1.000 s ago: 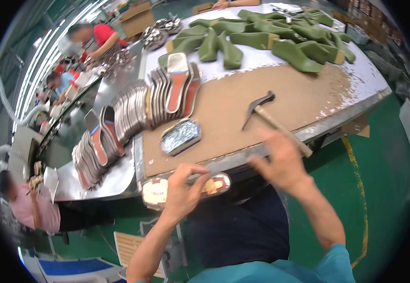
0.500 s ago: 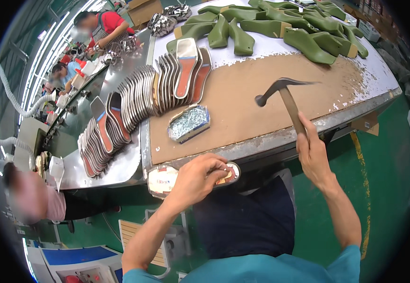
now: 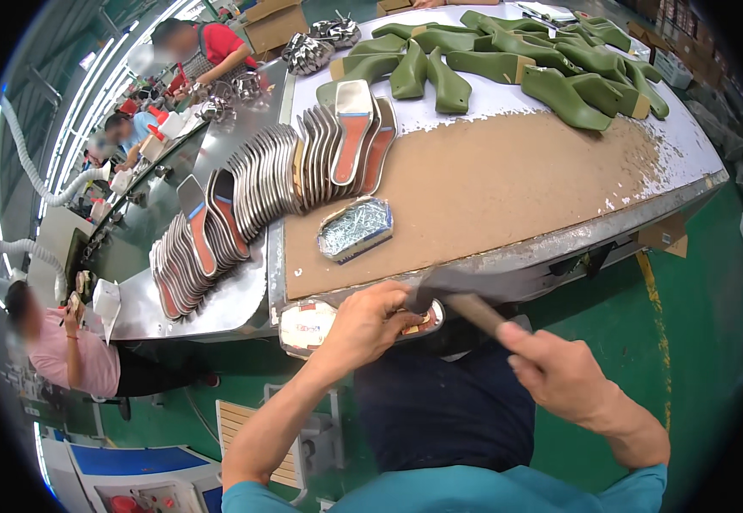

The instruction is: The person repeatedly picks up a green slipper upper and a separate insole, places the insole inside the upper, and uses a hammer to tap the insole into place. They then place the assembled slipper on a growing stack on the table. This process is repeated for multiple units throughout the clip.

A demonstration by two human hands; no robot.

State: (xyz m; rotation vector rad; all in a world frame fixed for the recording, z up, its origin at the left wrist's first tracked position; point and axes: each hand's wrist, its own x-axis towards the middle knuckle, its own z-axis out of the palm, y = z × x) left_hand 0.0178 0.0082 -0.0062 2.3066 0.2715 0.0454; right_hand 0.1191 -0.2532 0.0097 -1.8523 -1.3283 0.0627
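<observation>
My right hand (image 3: 564, 376) grips the wooden handle of a hammer (image 3: 477, 314); the hammer's dark head is smeared by motion and hangs close by my left fingertips. My left hand (image 3: 361, 327) rests over a sole-shaped piece (image 3: 303, 328) with a pale, marked surface, at the table's front edge. Thumb and fingers are pinched together there, and whatever is between them is hidden. The piece's far right end shows reddish brown beyond my fingers. Just behind, on the table, stands a small open box (image 3: 361, 250) of thin metal nails.
Rows of insoles (image 3: 260, 175) with metallic edges stand left of the nail box. Green shoe lasts (image 3: 564, 98) lie heaped at the back of the table (image 3: 508, 188). Co-workers (image 3: 222, 51) sit along a bench at far left; a person in pink (image 3: 72, 359) stands nearer.
The hammer has swung down and left from its raised position to beside my left fingertips. My left hand stays pinched over the sole-shaped piece. The view has shifted slightly.
</observation>
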